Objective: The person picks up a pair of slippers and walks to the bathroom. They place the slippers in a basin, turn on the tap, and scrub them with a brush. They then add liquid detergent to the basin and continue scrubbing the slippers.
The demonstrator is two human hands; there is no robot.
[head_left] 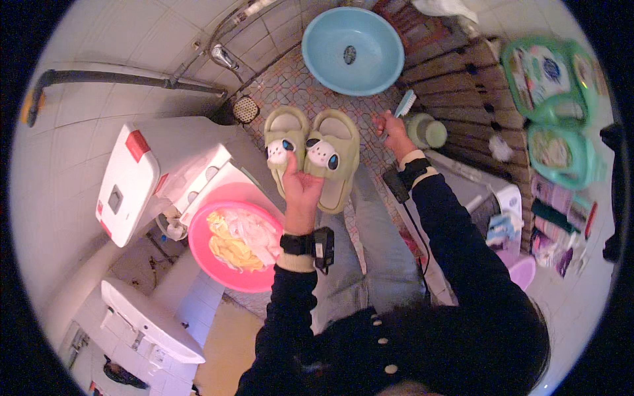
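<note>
A pair of sage-green slippers sits side by side in the middle: the left slipper (285,119) and the right slipper (343,142), each with a white dog-face ornament on its strap. My left hand (302,188) is closed on both of them, its fingers up at the straps and partly hidden. To their right, my right hand (394,134) grips a scrub brush (405,103) with a light blue back and white bristles. The brush head sticks up past the fingers, apart from the slippers. Black straps with small dark devices are round both wrists.
A blue basin (323,36) stands ahead on the patterned tile floor. On the left is a pink basin (205,261) with yellow and pink cloth, beside a white appliance with a raised lid (129,185). Green bottles (538,72) line the right wall; a greenish cup (432,134) is near my right hand.
</note>
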